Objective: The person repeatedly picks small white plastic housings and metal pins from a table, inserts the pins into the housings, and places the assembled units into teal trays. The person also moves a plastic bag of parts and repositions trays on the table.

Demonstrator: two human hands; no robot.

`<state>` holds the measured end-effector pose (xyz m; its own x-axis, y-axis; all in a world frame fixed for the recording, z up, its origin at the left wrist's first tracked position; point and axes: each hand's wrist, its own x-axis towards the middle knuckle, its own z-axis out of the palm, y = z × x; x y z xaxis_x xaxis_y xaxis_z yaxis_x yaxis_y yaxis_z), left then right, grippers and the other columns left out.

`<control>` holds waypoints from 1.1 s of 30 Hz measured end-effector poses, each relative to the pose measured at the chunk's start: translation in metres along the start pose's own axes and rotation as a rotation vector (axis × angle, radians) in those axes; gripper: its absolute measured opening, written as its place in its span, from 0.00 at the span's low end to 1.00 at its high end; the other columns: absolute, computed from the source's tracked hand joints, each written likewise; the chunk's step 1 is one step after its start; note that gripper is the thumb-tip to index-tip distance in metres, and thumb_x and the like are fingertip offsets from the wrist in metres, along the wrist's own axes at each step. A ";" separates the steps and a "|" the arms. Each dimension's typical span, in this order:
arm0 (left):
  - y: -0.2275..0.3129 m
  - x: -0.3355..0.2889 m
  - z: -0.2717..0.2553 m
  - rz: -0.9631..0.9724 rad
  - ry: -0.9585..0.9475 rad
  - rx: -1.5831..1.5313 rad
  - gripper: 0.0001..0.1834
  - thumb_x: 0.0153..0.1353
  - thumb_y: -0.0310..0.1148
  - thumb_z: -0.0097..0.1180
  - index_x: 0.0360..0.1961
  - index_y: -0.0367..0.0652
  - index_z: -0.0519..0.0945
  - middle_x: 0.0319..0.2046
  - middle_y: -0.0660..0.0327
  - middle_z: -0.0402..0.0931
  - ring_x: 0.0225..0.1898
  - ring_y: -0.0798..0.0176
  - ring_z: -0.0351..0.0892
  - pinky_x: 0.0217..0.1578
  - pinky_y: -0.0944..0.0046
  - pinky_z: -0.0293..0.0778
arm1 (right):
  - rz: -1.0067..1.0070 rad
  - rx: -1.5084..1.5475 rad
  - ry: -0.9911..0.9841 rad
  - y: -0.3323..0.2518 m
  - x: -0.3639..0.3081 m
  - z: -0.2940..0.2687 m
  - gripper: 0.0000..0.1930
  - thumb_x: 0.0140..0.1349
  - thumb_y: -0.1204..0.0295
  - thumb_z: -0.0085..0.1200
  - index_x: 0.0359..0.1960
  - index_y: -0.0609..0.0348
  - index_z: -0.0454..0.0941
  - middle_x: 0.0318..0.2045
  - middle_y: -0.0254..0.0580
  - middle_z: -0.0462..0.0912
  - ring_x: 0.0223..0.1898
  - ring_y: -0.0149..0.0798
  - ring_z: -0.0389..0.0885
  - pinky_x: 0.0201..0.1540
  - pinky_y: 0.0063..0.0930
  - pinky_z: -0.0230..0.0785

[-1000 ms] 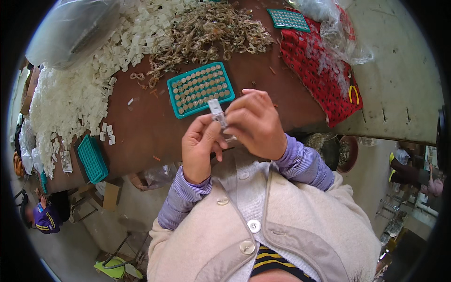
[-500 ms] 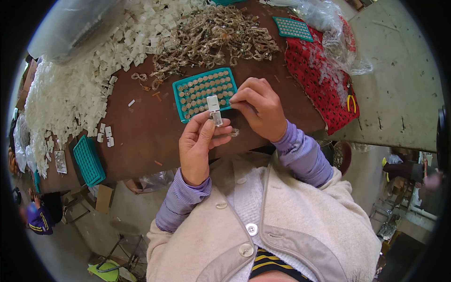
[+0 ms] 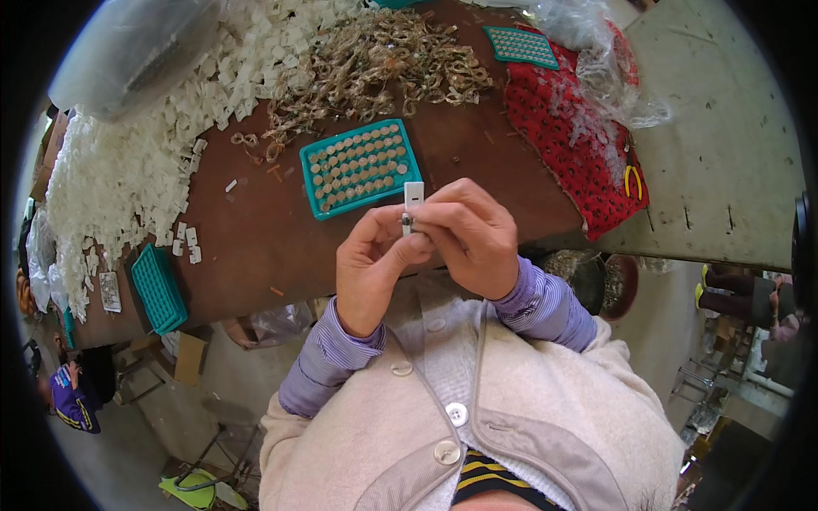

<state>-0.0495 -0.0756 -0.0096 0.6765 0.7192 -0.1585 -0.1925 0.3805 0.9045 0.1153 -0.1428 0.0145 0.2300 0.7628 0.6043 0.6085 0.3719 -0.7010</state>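
My left hand [image 3: 373, 271] pinches a small white hinged plastic case [image 3: 414, 194] between thumb and fingers. My right hand [image 3: 474, 238] is closed against the same case from the other side, its fingertips pressed to the case's middle. Whether a small part sits under those fingertips is hidden. Something dark shows in the lower half of the case. Just beyond my hands lies a teal tray [image 3: 358, 208] with rows of round, coin-like metal discs [image 3: 354, 170].
Behind the tray is a heap of tangled wire-like loops [image 3: 375, 64]. White plastic cases [image 3: 128, 179] pile up at left, near stacked teal trays [image 3: 158, 289]. At right are a red patterned cloth [image 3: 567, 145], yellow-handled pliers [image 3: 632, 182] and another filled teal tray [image 3: 521, 46].
My right hand has come from the tray's near-right edge to the case. The case, held unfolded before, has turned and shifted right with my left hand. The view has shifted slightly.
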 end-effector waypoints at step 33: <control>0.000 0.006 -0.008 -0.027 -0.073 0.056 0.14 0.77 0.32 0.57 0.57 0.36 0.80 0.41 0.61 0.86 0.38 0.74 0.83 0.35 0.73 0.82 | 0.317 0.334 0.107 0.005 -0.007 -0.005 0.13 0.61 0.84 0.64 0.47 0.63 0.86 0.40 0.45 0.85 0.41 0.39 0.85 0.44 0.31 0.79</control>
<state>-0.0512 -0.0661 -0.0137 0.7316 0.6636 -0.1560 -0.1345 0.3648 0.9213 0.1203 -0.1486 0.0091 0.4522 0.8140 0.3645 0.2223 0.2929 -0.9299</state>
